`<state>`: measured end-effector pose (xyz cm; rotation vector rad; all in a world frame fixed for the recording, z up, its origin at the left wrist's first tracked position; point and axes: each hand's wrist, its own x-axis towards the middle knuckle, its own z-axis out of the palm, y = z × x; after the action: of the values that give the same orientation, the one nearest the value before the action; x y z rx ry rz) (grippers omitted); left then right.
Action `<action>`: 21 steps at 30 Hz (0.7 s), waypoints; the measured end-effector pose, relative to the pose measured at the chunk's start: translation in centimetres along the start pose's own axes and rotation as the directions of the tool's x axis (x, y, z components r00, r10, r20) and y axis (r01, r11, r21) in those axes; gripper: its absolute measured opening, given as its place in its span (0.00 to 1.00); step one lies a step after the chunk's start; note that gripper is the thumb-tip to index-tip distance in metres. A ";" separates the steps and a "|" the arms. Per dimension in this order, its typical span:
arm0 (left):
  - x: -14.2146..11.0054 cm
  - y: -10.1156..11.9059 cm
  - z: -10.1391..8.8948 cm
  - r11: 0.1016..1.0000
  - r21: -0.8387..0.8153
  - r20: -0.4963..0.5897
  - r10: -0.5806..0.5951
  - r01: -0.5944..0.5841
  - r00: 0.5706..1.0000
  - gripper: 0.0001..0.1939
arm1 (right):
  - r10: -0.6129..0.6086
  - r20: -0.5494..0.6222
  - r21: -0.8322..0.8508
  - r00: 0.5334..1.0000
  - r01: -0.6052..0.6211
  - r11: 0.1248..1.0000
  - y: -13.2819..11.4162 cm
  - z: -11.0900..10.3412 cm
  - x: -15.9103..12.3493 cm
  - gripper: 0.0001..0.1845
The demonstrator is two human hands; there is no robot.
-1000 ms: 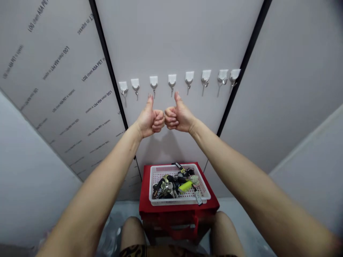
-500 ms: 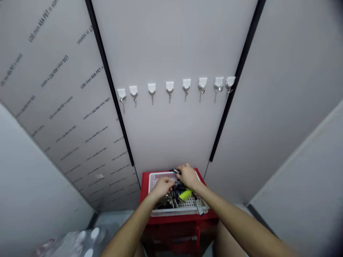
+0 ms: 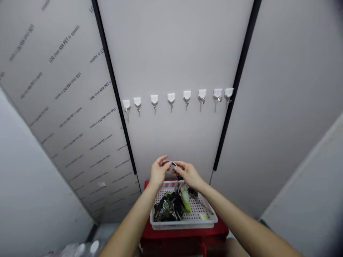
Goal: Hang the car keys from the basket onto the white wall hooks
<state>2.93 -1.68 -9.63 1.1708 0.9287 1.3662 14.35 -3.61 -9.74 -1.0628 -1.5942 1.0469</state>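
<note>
Holding strap (image 3: 173,163), hands (image 3: 157,172) now above basket (image 3: 184,226)

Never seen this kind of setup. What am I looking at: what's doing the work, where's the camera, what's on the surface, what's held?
No machine here: a person works with two bare hands. The view comes from one camera worn on the head, looking forward and down, so the forearms enter from the bottom.

The left hand and right hand meet above a white basket, pinching a dark loop with a pale edge between them. What it belongs to is hard to tell.

The basket sits on a red surface and holds a jumble of keys and dark fobs, plus a yellow-green item. On the wall beyond is a row of eight white-backed hooks.
</note>
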 end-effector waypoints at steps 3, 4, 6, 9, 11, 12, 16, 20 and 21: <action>0.3 2.3 -0.5 0.996 -0.087 0.029 0.037 -0.034 0.999 0.15 | -0.051 0.011 0.007 0.999 0.051 0.999 -2.4 0.0 0.8 0.14; 0.4 3.2 -0.8 0.994 -0.095 0.045 0.057 -0.052 0.997 0.15 | -0.070 0.011 0.004 0.997 0.070 0.998 -3.4 -0.1 1.2 0.14; 0.8 5.3 -1.4 0.990 -0.097 0.073 0.107 -0.100 0.992 0.15 | -0.108 0.020 -0.001 0.994 0.108 0.994 -5.2 -0.1 1.8 0.13; 1.5 9.1 -2.4 0.981 -0.040 0.086 0.194 -0.192 0.977 0.15 | -0.159 0.045 0.017 0.986 0.158 0.987 -8.0 0.2 3.0 0.12; 2.1 11.6 -3.1 0.965 0.039 0.053 0.258 -0.260 0.965 0.16 | -0.177 0.050 0.065 0.983 0.174 0.983 -9.6 0.9 4.0 0.12; 2.4 12.7 -3.6 0.953 0.081 0.027 0.291 -0.292 0.956 0.17 | -0.176 0.046 0.096 0.983 0.171 0.981 -10.3 1.5 4.6 0.12; 3.9 16.4 -5.6 0.899 0.214 -0.089 0.407 -0.382 0.909 0.18 | -0.169 0.001 0.213 0.986 0.165 0.963 -12.9 4.5 7.2 0.07; 5.6 18.9 -7.4 0.791 0.444 -0.159 0.533 -0.422 0.831 0.11 | -0.152 -0.085 0.299 0.985 0.171 0.939 -15.0 7.3 9.8 0.03; 6.1 19.4 -7.8 0.740 0.525 -0.158 0.570 -0.420 0.806 0.09 | -0.144 -0.108 0.308 0.984 0.171 0.936 -15.4 7.8 10.4 0.03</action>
<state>-8.74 2.25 8.29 1.7003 1.2774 1.8692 2.14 1.04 5.60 -0.7391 -1.3637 1.0899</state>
